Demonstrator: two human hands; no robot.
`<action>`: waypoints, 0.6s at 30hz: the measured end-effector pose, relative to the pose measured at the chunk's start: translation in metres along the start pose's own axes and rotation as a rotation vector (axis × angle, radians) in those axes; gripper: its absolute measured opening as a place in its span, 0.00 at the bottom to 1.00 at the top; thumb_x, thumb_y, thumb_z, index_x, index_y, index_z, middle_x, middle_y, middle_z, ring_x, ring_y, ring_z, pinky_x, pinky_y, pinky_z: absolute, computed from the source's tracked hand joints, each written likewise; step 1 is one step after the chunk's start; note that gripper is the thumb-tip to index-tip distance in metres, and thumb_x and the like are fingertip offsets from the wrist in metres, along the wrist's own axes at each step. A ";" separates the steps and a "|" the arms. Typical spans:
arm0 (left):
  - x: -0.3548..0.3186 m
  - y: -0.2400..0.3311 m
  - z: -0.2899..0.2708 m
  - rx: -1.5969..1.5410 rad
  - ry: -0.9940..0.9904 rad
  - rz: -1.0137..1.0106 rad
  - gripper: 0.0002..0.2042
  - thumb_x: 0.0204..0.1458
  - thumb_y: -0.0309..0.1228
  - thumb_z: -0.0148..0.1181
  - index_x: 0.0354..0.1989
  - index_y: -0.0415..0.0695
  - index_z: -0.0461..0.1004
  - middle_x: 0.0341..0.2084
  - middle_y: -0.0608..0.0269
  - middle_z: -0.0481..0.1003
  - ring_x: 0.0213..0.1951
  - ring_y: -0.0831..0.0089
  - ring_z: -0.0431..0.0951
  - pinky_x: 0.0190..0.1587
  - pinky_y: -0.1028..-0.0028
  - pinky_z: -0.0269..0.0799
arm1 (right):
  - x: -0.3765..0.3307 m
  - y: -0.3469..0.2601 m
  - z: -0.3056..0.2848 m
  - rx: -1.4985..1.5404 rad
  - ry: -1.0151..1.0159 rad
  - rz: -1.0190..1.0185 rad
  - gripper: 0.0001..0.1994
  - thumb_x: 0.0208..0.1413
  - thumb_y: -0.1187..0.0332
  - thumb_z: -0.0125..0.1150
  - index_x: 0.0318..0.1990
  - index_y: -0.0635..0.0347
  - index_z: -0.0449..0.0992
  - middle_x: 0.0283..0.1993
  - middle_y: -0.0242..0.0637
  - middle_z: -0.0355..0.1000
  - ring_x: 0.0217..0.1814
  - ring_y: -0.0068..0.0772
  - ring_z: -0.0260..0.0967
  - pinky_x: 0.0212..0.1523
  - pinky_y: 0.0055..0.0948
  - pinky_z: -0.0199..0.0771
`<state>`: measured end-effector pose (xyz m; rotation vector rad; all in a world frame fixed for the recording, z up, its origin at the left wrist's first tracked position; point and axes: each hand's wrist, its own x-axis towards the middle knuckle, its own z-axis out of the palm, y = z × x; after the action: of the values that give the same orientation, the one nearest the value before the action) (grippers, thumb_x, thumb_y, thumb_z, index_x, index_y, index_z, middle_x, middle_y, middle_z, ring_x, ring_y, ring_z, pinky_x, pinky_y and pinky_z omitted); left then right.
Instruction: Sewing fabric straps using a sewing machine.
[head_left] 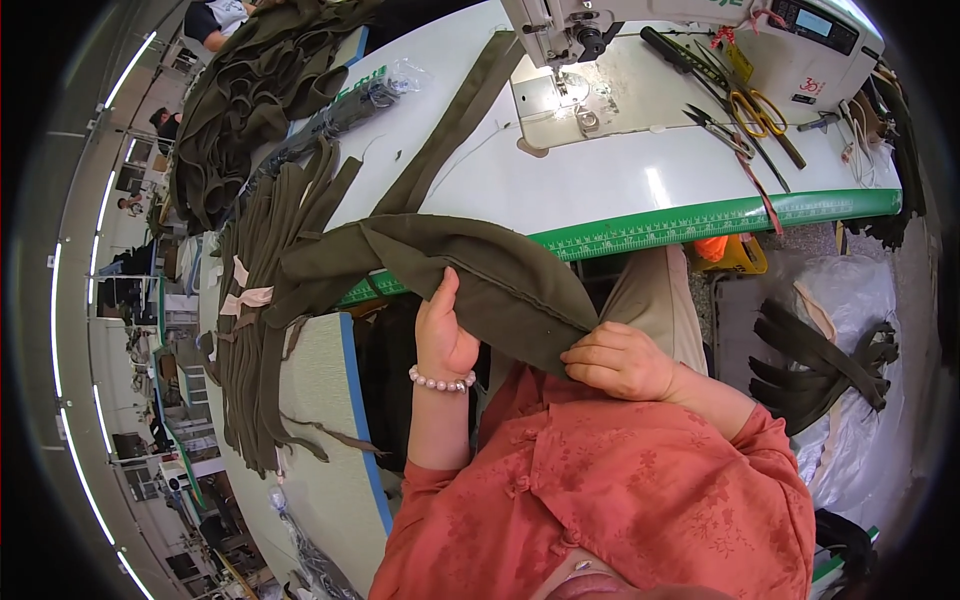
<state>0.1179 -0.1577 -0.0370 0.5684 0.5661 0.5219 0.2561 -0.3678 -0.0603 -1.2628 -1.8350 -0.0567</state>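
White sewing table (560, 190) ahead; I'm gripping the olive strap (480, 265) with left hand (443, 335) and right hand (620, 360), lining it up—feeding it to the sewing machine (600, 30) probably comes next.

Coral floral blouse (640, 500), pearl bracelet (442, 380), maybe beige trousers (650, 300).

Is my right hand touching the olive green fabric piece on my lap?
Touching. The head view shows the right hand pinching the edge of the olive fabric piece, fingers pressed on it.
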 end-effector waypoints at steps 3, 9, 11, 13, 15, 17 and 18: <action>0.000 0.005 0.002 -0.022 0.006 -0.006 0.18 0.60 0.32 0.48 0.56 0.37 0.62 0.54 0.56 0.67 0.55 0.63 0.68 0.58 0.61 0.64 | 0.001 -0.001 0.000 -0.069 0.016 -0.035 0.10 0.43 0.70 0.54 0.35 0.60 0.73 0.40 0.35 0.72 0.39 0.31 0.69 0.38 0.27 0.70; 0.007 0.037 0.006 -0.053 0.037 0.073 0.18 0.60 0.35 0.49 0.53 0.37 0.65 0.51 0.56 0.70 0.53 0.63 0.70 0.57 0.62 0.65 | -0.002 -0.001 -0.003 -0.090 0.034 -0.049 0.10 0.43 0.70 0.55 0.35 0.60 0.73 0.40 0.36 0.72 0.40 0.31 0.69 0.38 0.26 0.70; 0.010 0.051 0.007 -0.057 0.005 0.048 0.16 0.59 0.33 0.50 0.51 0.36 0.67 0.49 0.56 0.71 0.51 0.63 0.71 0.56 0.62 0.66 | -0.002 -0.002 -0.003 -0.095 0.038 -0.047 0.09 0.42 0.70 0.55 0.34 0.60 0.73 0.41 0.36 0.72 0.40 0.31 0.69 0.38 0.27 0.70; 0.014 0.058 0.008 -0.057 -0.011 0.041 0.15 0.59 0.32 0.50 0.50 0.36 0.68 0.48 0.55 0.72 0.51 0.63 0.72 0.55 0.62 0.67 | -0.001 -0.002 -0.002 -0.102 0.036 -0.044 0.09 0.42 0.70 0.55 0.34 0.60 0.72 0.41 0.36 0.72 0.40 0.31 0.69 0.38 0.27 0.70; 0.021 0.062 0.004 0.039 0.050 0.061 0.14 0.58 0.29 0.51 0.49 0.35 0.68 0.47 0.55 0.73 0.49 0.63 0.73 0.54 0.62 0.68 | 0.000 -0.002 -0.002 -0.120 0.031 -0.032 0.09 0.42 0.69 0.55 0.34 0.60 0.72 0.41 0.35 0.72 0.41 0.31 0.69 0.39 0.28 0.69; 0.023 0.065 0.000 0.088 0.081 0.077 0.13 0.58 0.28 0.51 0.48 0.35 0.68 0.47 0.54 0.73 0.49 0.63 0.73 0.53 0.63 0.69 | -0.001 -0.003 -0.002 -0.108 0.022 -0.019 0.09 0.42 0.69 0.55 0.34 0.60 0.72 0.41 0.35 0.72 0.41 0.31 0.69 0.39 0.28 0.69; 0.023 0.064 -0.002 0.086 0.072 0.077 0.13 0.57 0.27 0.51 0.49 0.34 0.68 0.47 0.54 0.73 0.49 0.63 0.73 0.53 0.63 0.69 | -0.001 -0.003 -0.002 -0.095 0.011 -0.001 0.09 0.42 0.69 0.55 0.33 0.60 0.72 0.41 0.35 0.72 0.41 0.31 0.68 0.39 0.28 0.69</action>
<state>0.1146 -0.0966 -0.0063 0.6575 0.6394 0.5944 0.2547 -0.3709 -0.0587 -1.3252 -1.8422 -0.1524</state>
